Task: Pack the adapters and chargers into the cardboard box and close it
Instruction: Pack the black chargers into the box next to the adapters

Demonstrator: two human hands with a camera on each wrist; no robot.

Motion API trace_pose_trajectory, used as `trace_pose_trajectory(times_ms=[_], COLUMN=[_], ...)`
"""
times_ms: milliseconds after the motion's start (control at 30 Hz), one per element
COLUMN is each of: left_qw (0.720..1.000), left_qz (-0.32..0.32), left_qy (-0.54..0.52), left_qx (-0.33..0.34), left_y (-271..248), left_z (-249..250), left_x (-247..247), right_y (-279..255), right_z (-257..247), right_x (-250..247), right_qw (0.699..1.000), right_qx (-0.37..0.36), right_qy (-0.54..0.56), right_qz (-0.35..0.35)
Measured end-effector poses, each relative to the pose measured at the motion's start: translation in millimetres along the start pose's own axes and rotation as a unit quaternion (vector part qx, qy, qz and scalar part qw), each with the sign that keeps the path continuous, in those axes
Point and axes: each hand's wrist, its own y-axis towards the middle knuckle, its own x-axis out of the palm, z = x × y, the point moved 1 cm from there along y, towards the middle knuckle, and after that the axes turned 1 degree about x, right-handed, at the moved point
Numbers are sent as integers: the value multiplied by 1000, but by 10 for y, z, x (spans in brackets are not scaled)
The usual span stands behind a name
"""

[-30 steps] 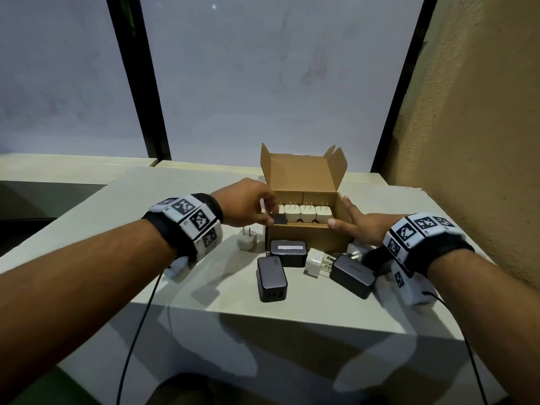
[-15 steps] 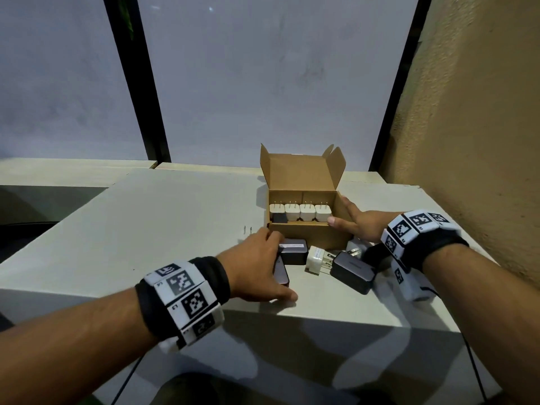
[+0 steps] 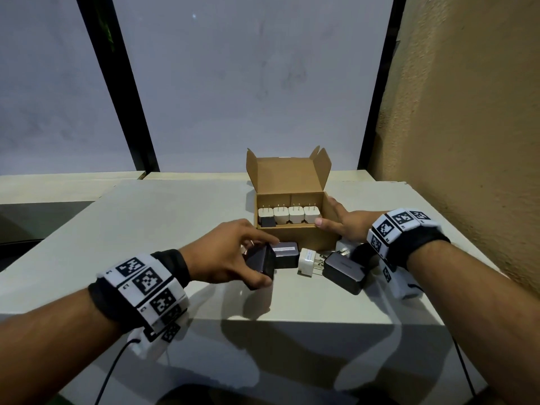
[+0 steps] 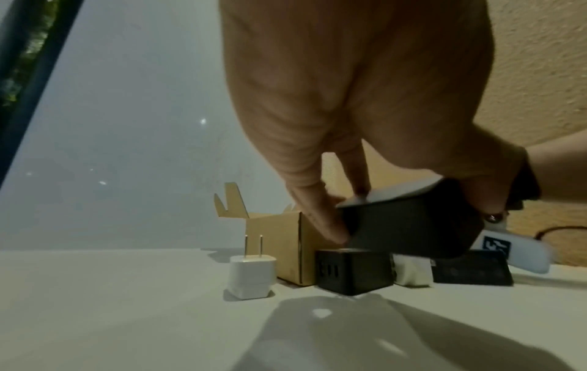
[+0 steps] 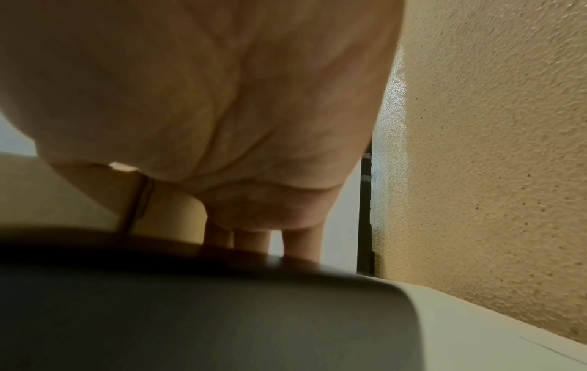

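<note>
**Left hand lifts a black charger; right hand steadies the open box**

Head view: the cardboard box (image 3: 295, 238) sits open on the white table (image 3: 163, 217), its lid standing upright at the back. Inside the box, four white adapters (image 3: 289, 219) stand in a row with prongs up, and a small black charger (image 3: 268, 222) sits in front of the leftmost one. The left hand (image 3: 230, 255), in front of the box and to its left, curls its fingers and thumb round a black charger block (image 3: 261, 263), tilted and raised off the table. Touching the box's front wall lies a second black charger (image 3: 285, 254); beside it a white adapter (image 3: 308, 260) on its side, then a third black charger (image 3: 344, 271) near the box's front right corner. The right hand (image 3: 342, 226) lies flat against the box's right wall, fingers straight, thumb at the front corner, holding nothing.

Left wrist view: the left hand's fingertips (image 4: 330, 226) pinch the black block (image 4: 409, 226) above the table. Left of the box (image 4: 286, 248) a white adapter (image 4: 251, 277) stands alone, prongs up.

Right wrist view: the right hand's fingers (image 5: 251, 238) point straight toward the box; a dark blurred object fills the foreground.
</note>
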Motion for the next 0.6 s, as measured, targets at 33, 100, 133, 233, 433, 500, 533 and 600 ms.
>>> trace_pose_trajectory(times_ms=[33,100,133,233,433,500,533,600], left_qw=[999,995,992,984,980,979,978,979], left_qz=[13,44,60,91,171,190,194,198], left_qy=[-33,-84,-105,-153,-98,-78,-67,-35], left_qx=[5,14,18,30,18,22,25,22], left_y=[2,12,21,80,262,346,396,514], left_z=[-5,10,24,50,90,108,114,131], left_x=[-21,-65,-84,-105,-103,-125,-137,-154], right_y=[6,21,29,35,24,34,43,50], right_z=[1,0,2,18,13,20,26,35], right_x=[5,12,15,16,4,11,15,19], right_qw=[1000,1000,1000,1000,1000,1000,1000,1000], right_qx=[0,2,3,7,1,-5,-6,-11], right_qy=[1,-3,-6,-16,-22,-20,-18,-13], right_qz=[1,4,5,13,10,12,13,15])
